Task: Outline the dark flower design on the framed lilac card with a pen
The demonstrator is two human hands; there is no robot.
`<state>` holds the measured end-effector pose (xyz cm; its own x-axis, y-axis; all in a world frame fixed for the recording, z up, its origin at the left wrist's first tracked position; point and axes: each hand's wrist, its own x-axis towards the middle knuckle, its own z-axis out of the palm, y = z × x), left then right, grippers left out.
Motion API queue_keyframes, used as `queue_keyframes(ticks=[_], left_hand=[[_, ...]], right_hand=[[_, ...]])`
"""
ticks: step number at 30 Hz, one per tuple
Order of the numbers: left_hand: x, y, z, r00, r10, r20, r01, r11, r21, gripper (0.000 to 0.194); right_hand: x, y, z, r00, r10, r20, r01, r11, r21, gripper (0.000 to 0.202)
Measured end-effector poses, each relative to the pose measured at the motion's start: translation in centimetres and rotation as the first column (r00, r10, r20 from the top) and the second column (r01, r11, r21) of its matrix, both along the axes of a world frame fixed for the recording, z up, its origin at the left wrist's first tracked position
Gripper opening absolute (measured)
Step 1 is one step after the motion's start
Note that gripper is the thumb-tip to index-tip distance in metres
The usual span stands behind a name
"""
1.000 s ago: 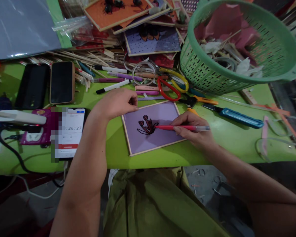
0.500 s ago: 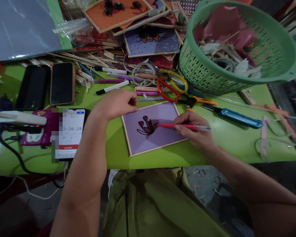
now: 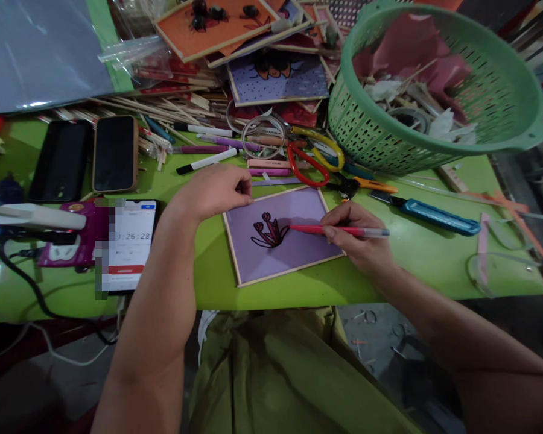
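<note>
A purple card (image 3: 294, 259) with a thin pale wooden frame lies on the green table. Black and red flowers with leaves (image 3: 269, 232) are drawn near its middle. My right hand (image 3: 355, 235) pinches a red pen (image 3: 314, 230) at the card's right side, the pen's tip at the rightmost leaf. Over the card's top left corner rests my left hand (image 3: 224, 187), its fingers curled down; whether they hold anything is hidden.
Markers, red-handled scissors (image 3: 303, 172) and a blue cutter (image 3: 438, 217) lie behind and right of the card. A green basket (image 3: 371, 126) of scraps stands back right. Phones (image 3: 114, 154) and cables are at left; framed pictures (image 3: 280, 78) pile up behind.
The red pen and my right hand have shifted very slightly to the right. My left hand and the card have not moved.
</note>
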<state>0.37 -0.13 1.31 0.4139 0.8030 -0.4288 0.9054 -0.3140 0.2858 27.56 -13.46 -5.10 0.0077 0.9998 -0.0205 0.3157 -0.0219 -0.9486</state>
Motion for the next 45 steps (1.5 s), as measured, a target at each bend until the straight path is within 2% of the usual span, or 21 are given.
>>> queue_keyframes(ticks=[5, 14, 22, 37, 41, 45], left_hand=[[-0.09, 0.15, -0.27, 1.0, -0.01, 0.002, 0.01, 1.0, -0.002, 0.025], [-0.09, 0.11, -0.22, 1.0, -0.016, -0.004, 0.016, 1.0, 0.005, 0.022], [-0.04, 0.11, -0.29, 1.0, -0.008, -0.007, 0.008, 1.0, 0.002, 0.024], [-0.39, 0.23, -0.42, 0.999, -0.029, 0.031, 0.029, 1.0, 0.006, 0.025], [-0.36, 0.26, -0.54, 0.998, -0.053, 0.038, 0.051, 0.998, 0.037, 0.023], [-0.24, 0.23, -0.39, 0.999, -0.028, 0.019, 0.028, 1.0, 0.014, 0.023]], right_hand=[[-0.03, 0.0, -0.04, 1.0, -0.023, -0.006, 0.023, 1.0, -0.003, 0.031], [0.03, 0.06, 0.13, 1.0, 0.003, -0.013, -0.003, 1.0, 0.024, 0.025], [-0.23, 0.11, 0.59, 0.999, -0.001, -0.032, 0.0, 0.999, -0.033, 0.023], [-0.23, -0.08, 0.54, 0.997, 0.076, -0.021, -0.077, 0.996, -0.042, 0.025], [-0.23, -0.14, 0.74, 0.996, 0.091, -0.02, -0.092, 0.995, -0.041, 0.021], [-0.17, -0.12, 0.8, 0.993, 0.117, -0.022, -0.118, 0.993, -0.029, 0.018]])
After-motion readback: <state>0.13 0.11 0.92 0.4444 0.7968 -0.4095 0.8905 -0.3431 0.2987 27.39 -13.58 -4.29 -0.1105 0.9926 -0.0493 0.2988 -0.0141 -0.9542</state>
